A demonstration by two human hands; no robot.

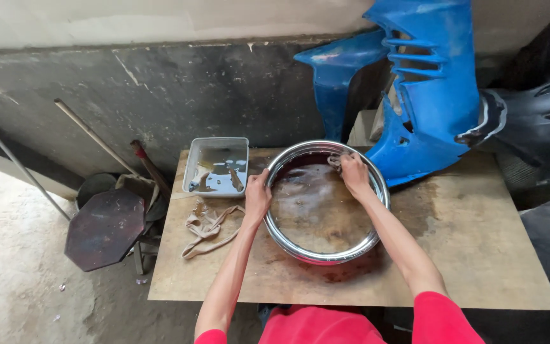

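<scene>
A shiny chrome wheel rim [313, 253] lies flat on a wet wooden table [479, 255]. My left hand [256, 196] grips the rim's left edge. Against the far inner side of the rim, my right hand [354, 172] presses a small grey rag [335, 160]. The wood inside the rim is wet and brown-stained.
A grey plastic tray [193, 167] with dirty liquid sits left of the rim, with a beige cloth strip [206, 228] in front of it. Blue motorcycle fairings [428, 83] lean on the wall behind. A dark octagonal stool [104, 227] and metal rods [20, 167] stand at the left. Black plastic panels [536, 114] are at the right.
</scene>
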